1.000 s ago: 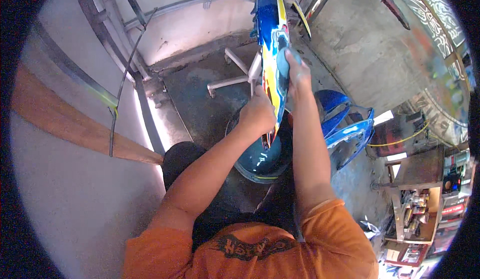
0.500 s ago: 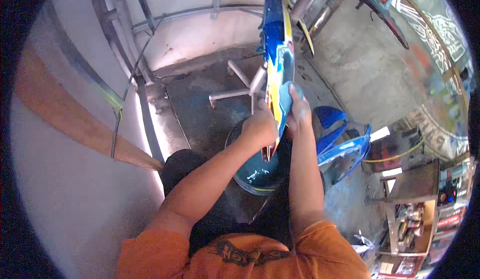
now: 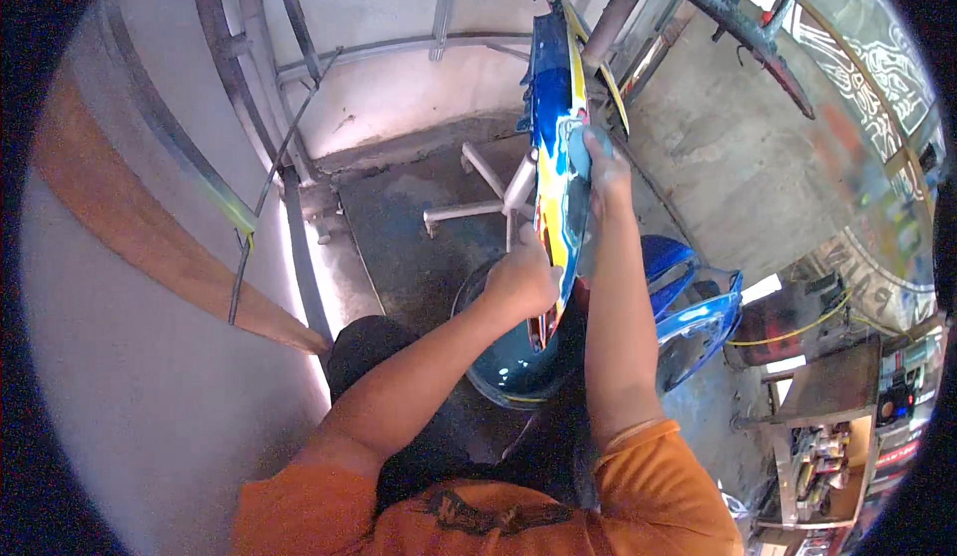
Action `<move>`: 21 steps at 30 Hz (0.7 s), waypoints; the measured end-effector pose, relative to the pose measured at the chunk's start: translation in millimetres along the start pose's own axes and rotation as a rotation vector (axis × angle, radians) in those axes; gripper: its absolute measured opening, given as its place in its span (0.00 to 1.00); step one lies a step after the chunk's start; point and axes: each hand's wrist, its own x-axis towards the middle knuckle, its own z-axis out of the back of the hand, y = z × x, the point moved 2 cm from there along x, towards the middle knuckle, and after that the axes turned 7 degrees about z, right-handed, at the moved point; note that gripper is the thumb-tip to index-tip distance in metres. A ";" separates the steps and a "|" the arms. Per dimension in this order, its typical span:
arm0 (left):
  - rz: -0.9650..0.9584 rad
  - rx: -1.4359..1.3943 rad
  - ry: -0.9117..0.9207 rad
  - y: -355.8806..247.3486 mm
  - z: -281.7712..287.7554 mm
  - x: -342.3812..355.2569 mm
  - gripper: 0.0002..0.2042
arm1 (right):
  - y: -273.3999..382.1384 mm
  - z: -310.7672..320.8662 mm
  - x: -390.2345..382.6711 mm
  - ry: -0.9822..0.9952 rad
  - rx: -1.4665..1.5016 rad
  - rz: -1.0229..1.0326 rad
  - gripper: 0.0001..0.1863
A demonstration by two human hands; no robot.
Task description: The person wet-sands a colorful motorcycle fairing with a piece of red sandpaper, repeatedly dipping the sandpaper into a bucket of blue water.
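Observation:
A long, narrow vehicle body panel point(image 3: 551, 87), painted blue, yellow, white and red, stands tilted up in front of me. My left hand point(image 3: 524, 279) is closed around its lower part from the left side. On the panel's right side my right hand point(image 3: 610, 179) is closed on a blue-grey pad point(image 3: 596, 145), pressed against the painted face. Its fingers are partly hidden behind the pad and the panel's edge. Below the panel's lower tip, between my knees, a round dark basin point(image 3: 508, 381) holds liquid with bright reflections.
Blue body panels point(image 3: 698, 312) lie on the floor to the right of my right forearm. Beyond the panel is a pale metal stand point(image 3: 478, 209) with spread legs. A dark frame part point(image 3: 738, 27) hangs at upper right. A wooden shelf point(image 3: 822, 411) with small items stands at lower right.
My right hand and the pad have slid up along the panel, away from me. The left hand keeps its hold, slightly lower in the picture, as the whole view has shifted a little.

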 end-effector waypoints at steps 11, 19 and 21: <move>0.034 0.021 -0.010 4.4 0.5 -4.6 0.33 | -21.0 15.3 -91.4 -0.074 0.111 -0.068 0.14; 0.034 0.009 -0.025 1.7 -4.1 -2.5 0.33 | 11.7 -19.0 22.3 -0.102 -0.260 0.230 0.20; 0.020 0.000 -0.041 5.3 -5.6 -0.1 0.33 | 7.9 -21.4 20.5 -0.121 -0.242 0.202 0.20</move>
